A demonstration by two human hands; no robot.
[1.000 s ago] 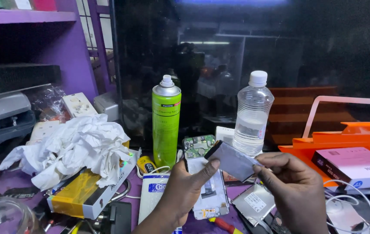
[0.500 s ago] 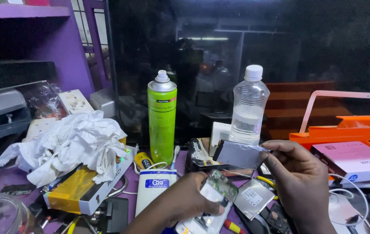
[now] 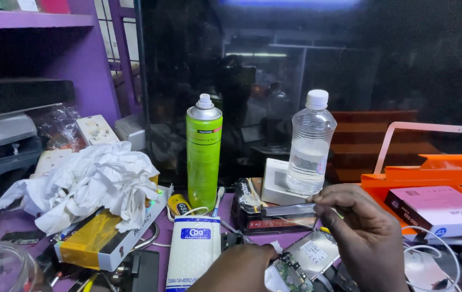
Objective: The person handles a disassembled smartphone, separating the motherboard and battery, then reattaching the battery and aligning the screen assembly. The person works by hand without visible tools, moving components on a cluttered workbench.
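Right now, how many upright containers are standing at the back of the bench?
2: a green spray can left of centre, and a clear plastic bottle to its right. Clutter could hide others.

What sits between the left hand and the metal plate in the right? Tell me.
Nothing visible. The right hand pinches the thin metal plate at its end, raised above the clutter. The left hand rests lower on a circuit board, with only open air up to the plate.

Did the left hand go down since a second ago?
Yes. The left hand has dropped from beside the green spray can's base to the circuit board at the bottom edge; the right hand holds the grey metal plate.
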